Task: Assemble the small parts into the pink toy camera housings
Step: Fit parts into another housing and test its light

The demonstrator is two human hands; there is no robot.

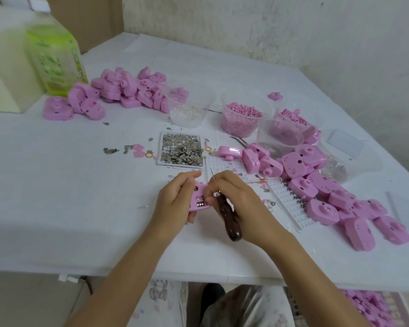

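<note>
Head view, left hand (175,200) partly hiding housing (197,197)

Our two bare forearms rise from the lower edge and converge above the desk (80,185); the left forearm (118,267) slants in from the left, the right forearm (305,263) from the right; our left grip (175,199) shows its back to us, fingers curled round the left side of a pink housing (198,202); our right grip (236,199) sits just beside it, knuckles up, fingers wrapped round a dark-handled tool (227,218); the right fingertips (208,197) touch the housing; both wrists are slightly bent inward.
</note>
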